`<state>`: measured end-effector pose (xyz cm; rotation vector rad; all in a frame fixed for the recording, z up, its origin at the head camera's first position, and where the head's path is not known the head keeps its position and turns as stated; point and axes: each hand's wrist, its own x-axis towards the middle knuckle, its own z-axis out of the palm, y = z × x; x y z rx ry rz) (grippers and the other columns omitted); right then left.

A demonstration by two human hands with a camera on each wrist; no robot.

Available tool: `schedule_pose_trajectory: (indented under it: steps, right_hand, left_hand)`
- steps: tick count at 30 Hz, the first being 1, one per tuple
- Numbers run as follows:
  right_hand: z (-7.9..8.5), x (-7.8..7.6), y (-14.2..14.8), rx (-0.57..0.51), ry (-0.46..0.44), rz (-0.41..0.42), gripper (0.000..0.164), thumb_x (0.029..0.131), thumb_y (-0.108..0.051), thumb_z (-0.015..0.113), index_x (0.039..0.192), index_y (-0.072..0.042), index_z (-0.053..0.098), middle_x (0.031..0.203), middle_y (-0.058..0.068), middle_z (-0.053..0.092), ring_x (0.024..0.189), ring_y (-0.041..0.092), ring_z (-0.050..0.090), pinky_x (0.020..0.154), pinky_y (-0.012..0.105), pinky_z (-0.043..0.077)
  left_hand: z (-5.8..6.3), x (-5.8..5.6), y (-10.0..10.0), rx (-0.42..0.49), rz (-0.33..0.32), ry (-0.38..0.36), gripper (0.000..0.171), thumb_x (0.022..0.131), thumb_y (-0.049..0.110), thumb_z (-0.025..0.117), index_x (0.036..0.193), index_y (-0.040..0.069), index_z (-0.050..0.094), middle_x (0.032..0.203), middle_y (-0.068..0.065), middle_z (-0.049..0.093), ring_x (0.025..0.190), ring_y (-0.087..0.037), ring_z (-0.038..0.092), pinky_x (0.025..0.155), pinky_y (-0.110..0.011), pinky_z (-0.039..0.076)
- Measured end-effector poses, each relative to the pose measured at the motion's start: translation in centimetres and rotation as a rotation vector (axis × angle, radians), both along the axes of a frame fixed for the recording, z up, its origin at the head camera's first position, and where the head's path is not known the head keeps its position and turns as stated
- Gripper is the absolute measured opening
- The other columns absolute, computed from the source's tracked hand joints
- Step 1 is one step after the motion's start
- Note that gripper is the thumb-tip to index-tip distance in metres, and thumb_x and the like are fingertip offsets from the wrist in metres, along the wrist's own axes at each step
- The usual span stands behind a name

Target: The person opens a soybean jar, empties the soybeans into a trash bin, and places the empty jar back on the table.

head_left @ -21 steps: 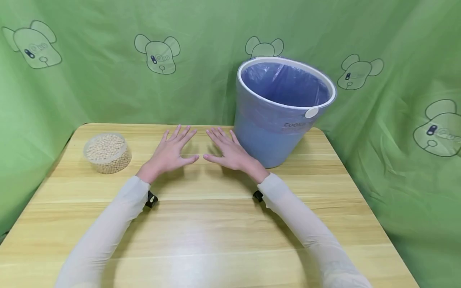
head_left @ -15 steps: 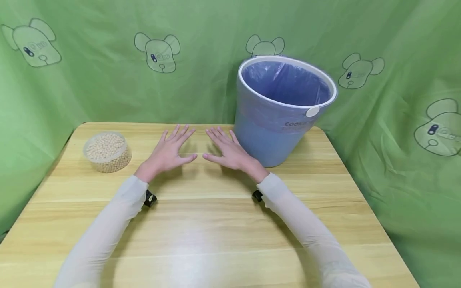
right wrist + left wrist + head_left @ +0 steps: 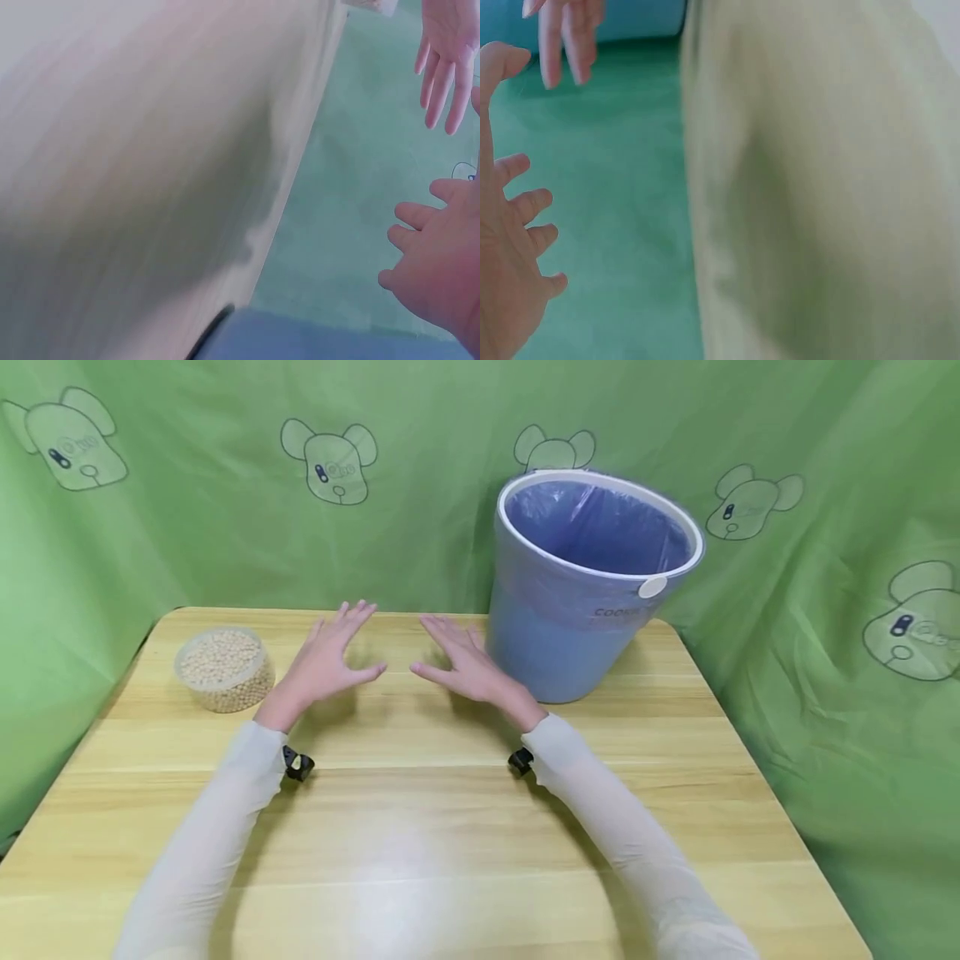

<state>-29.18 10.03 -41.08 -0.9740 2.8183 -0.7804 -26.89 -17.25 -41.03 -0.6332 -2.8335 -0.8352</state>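
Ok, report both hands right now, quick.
Left hand: open, thumb spread from the fingers, holding nothing.
Right hand: open, thumb out, also holding nothing.

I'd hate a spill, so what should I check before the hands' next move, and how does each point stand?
1. Left hand free: ok, holding nothing.
2. Right hand free: ok, holding nothing.
3. Tub of beans upright on the table: ok.
4. Clear lid on the tub: cannot tell.
5. Bin lined: ok, a liner shows inside.
6. Right hand not touching the bin: cannot tell; they look very close.
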Motion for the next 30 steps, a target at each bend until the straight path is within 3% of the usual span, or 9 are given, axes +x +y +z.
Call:
schedule_pose_trajectory:
  steps: [6, 12, 16, 19, 25, 30]
  right_hand:
    - [0.3, 0.0, -2.6, -0.196, -0.091, 0.048, 0.082, 0.101, -0.047, 0.057, 0.165, -0.02, 0.013, 0.172, -0.002, 0.015, 0.159, 0.025, 0.014, 0.131, 0.056, 0.005]
    - [-0.2, 0.3, -5.5, -0.365, -0.271, 0.039, 0.08, 0.099, -0.05, 0.059, 0.163, -0.038, 0.012, 0.171, -0.011, 0.014, 0.158, 0.015, 0.014, 0.131, 0.049, 0.014]
    - [-0.3, 0.4, -7.1, -0.426, -0.333, 0.023, 0.078, 0.098, -0.054, 0.06, 0.16, -0.047, 0.014, 0.17, -0.012, 0.019, 0.158, 0.015, 0.017, 0.129, 0.056, 0.017]
    - [-0.1, 0.2, -8.2, -0.482, -0.345, 0.016, 0.078, 0.097, -0.051, 0.063, 0.16, -0.045, 0.018, 0.169, -0.01, 0.025, 0.157, 0.016, 0.022, 0.129, 0.055, 0.019]
    - [-0.2, -0.1, -10.4, -0.561, -0.423, 0.036, 0.082, 0.096, -0.04, 0.069, 0.163, -0.033, 0.023, 0.167, 0.003, 0.031, 0.154, 0.021, 0.031, 0.129, 0.049, 0.023]
    - [-0.8, 0.0, -11.8, -0.612, -0.481, 0.054, 0.086, 0.094, -0.029, 0.074, 0.163, -0.023, 0.024, 0.165, 0.008, 0.036, 0.152, 0.026, 0.035, 0.128, 0.049, 0.028]
  left_hand:
    - [1.2, 0.7, -4.5, 0.138, 0.12, -0.007, 0.099, 0.089, 0.05, 0.073, 0.165, 0.027, 0.014, 0.172, -0.003, 0.012, 0.16, -0.032, 0.004, 0.13, -0.057, -0.005]
    - [1.4, 2.5, -9.6, 0.272, 0.26, -0.093, 0.108, 0.084, 0.049, 0.08, 0.164, 0.036, 0.009, 0.172, -0.001, -0.001, 0.159, -0.034, -0.004, 0.12, -0.076, -0.003]
    - [0.7, 3.4, -13.0, 0.41, 0.32, -0.158, 0.113, 0.083, 0.04, 0.084, 0.163, 0.041, 0.005, 0.172, 0.003, -0.005, 0.159, -0.032, -0.006, 0.12, -0.077, -0.002]
    - [0.1, 3.7, -15.2, 0.511, 0.325, -0.199, 0.115, 0.084, 0.028, 0.084, 0.163, 0.039, 0.002, 0.172, 0.005, -0.004, 0.159, -0.031, -0.005, 0.124, -0.07, -0.003]
    - [-1.1, 4.5, -18.3, 0.597, 0.3, -0.254, 0.117, 0.087, 0.012, 0.08, 0.164, 0.027, -0.007, 0.172, 0.002, -0.009, 0.159, -0.024, -0.009, 0.129, -0.056, -0.007]
    - [-2.2, 4.6, -19.6, 0.59, 0.283, -0.371, 0.123, 0.085, 0.009, 0.081, 0.164, 0.023, -0.013, 0.171, -0.016, -0.009, 0.158, -0.04, 0.0, 0.129, -0.057, -0.001]
